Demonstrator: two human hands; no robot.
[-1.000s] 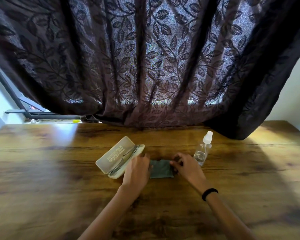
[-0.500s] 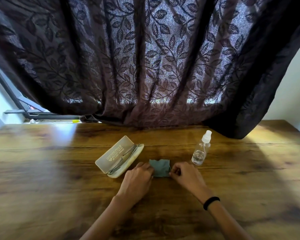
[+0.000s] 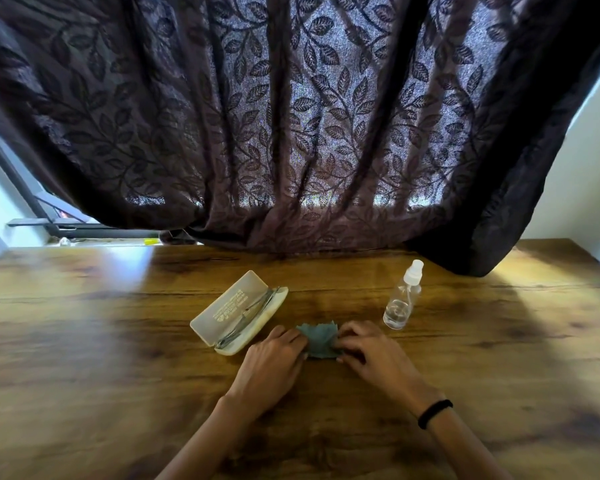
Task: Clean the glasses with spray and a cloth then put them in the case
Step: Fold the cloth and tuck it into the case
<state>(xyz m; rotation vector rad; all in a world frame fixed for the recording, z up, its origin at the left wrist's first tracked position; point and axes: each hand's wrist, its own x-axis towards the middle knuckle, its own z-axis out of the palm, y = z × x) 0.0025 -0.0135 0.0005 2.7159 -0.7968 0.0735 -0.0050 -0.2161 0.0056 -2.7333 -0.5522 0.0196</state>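
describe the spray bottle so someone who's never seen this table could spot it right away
On the wooden table, under the dark leaf-patterned curtain, look just right of the two hands. The spray bottle stands upright there, beyond the right hand. It is the only clear, standing thing, with a white nozzle on top; the case and cloth lie flat.

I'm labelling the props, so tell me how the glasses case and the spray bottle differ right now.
The glasses case lies flat and open on the table; the spray bottle stands upright with its white nozzle on. The case is opaque cream and holds the glasses; the bottle is clear, with a little liquid at the bottom. Neither hand touches either one; both hold the cloth between them.
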